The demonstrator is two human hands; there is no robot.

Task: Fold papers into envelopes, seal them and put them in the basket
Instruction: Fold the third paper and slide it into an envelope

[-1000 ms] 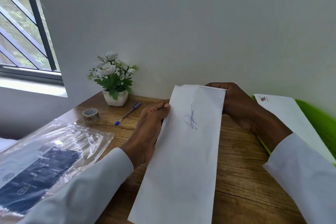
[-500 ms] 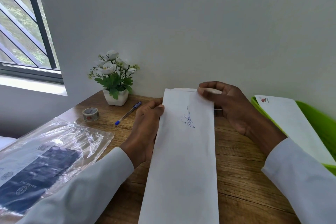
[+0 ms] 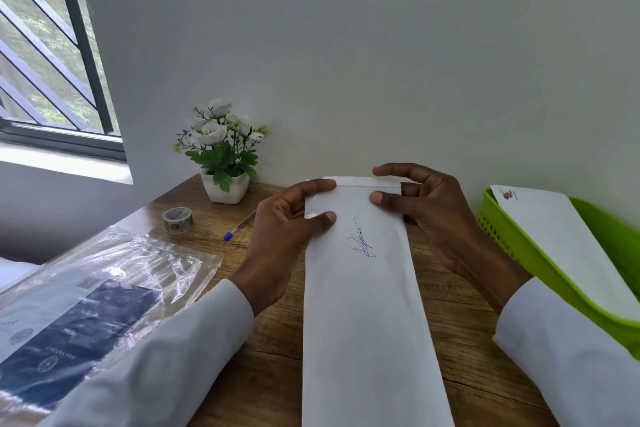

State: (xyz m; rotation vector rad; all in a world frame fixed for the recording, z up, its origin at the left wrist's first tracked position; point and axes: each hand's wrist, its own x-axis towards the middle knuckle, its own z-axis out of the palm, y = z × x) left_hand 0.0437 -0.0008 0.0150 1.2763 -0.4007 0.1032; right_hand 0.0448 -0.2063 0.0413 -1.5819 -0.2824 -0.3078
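Left hand (image 3: 277, 239): thumb and forefinger are curled onto the far left corner of the white envelope (image 3: 363, 305), the thumb on top of the face, the forefinger at the upper edge; the corner is pinched. Remaining fingers are hidden under the paper.

Right hand (image 3: 433, 218): the far right corner is pinched, thumb pressed on the face just below the flap crease, forefinger arched over the top edge. The other fingers are seen loosely curled behind the right edge.

The envelope is held lengthwise, pointing away from the person, its far end near the wall and its near end running out of the bottom of the view. A blue signature (image 3: 362, 243) is written on the upper face. A narrow flap is seen folded along the far end; whether it is stuck down cannot be told. Whether the envelope lies flat on the wooden desk (image 3: 270, 350) or is lifted off it cannot be told.

Green basket (image 3: 540, 263): placed at the right edge of the desk, beside the right wrist. One white envelope (image 3: 568, 246) with a small red mark at its far corner is lying inside it.

Left side of desk: a clear plastic packet (image 3: 104, 295) containing a dark printed sheet. Beyond it, a roll of tape (image 3: 177, 219), a blue-capped pen (image 3: 239, 226) and a small white pot of white flowers (image 3: 223, 163) against the wall.
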